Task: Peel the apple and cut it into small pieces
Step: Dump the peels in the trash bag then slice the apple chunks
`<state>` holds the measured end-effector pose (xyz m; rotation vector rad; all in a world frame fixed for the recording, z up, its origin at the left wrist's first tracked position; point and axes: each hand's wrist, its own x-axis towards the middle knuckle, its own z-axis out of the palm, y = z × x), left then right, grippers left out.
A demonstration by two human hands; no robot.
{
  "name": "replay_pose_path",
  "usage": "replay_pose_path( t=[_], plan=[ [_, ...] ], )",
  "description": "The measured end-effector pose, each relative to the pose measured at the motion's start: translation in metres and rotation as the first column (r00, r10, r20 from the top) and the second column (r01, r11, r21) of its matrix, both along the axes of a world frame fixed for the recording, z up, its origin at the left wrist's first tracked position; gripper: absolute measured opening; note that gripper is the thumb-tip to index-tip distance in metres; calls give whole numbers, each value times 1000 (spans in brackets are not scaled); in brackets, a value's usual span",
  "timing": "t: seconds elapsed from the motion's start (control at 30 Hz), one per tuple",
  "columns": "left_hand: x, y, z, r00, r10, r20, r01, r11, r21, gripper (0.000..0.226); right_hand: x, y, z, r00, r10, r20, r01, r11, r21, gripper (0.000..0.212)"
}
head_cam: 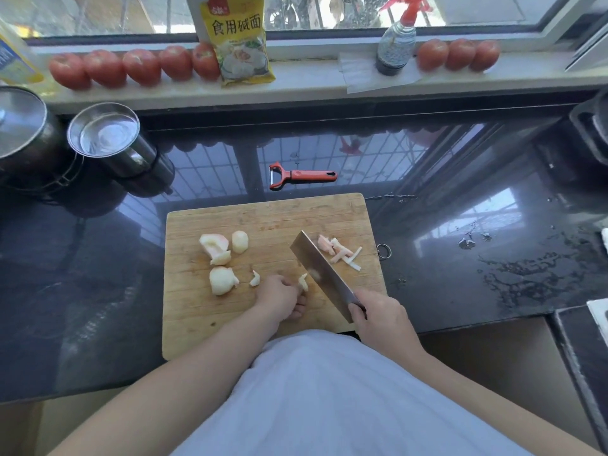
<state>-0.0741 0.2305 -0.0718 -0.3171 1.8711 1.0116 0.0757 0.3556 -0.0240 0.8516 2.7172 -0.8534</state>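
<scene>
Dark polished stone runs under everything, a countertop so glossy that it mirrors the window bars; on it lies my wooden cutting board, close against my body. My left hand rests on the board with its fingers curled, pinching a small apple piece at the fingertips; my right hand is wrapped round the handle of the cleaver, whose broad blade slants up and away over the board, just beside that piece. A tiny scrap lies just left of my left hand; further left sit three larger peeled apple chunks, pale with a blush of pink, near one another. On the far side of the blade, toward the board's right edge, is a small heap of thin apple strips; a metal ring hangs off that edge. Beyond the board's far edge the red peeler lies flat on the stone, handle pointing right. Water is spattered over the counter to my right. At the far left stand two steel pots, one with a lid, side by side. Behind the counter runs a white windowsill; along it sit a row of tomatoes, a yellow packet leaning upright, a spray bottle with a red trigger on a sheet of paper, and three more tomatoes; the window glass rises behind them.
</scene>
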Motion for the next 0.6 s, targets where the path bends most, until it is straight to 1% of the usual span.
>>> replay_pose_path(
  t=[0.13,0.23,0.37,0.43,0.5,0.6],
  plan=[
    [-3,8,6,989,-2,151,-2,1000,28,16,-3,-4,7,988,75,137,-80,996,30,12],
    [-1,14,6,976,29,214,-38,999,37,9,-5,-5,11,973,96,211,-116,990,84,10],
    [-1,10,-1,961,65,268,-88,993,77,20,-4,-5,16,958,146,247,-184,973,140,3],
    [0,9,-2,966,73,249,-94,993,75,20,-3,-5,17,944,187,271,-234,960,152,6],
    [2,11,-3,978,65,199,-81,994,74,18,-1,-6,19,936,205,285,-251,959,132,8],
    [3,16,-3,986,54,161,-63,996,56,17,-2,-7,23,907,219,360,-267,960,88,11]
  ],
)
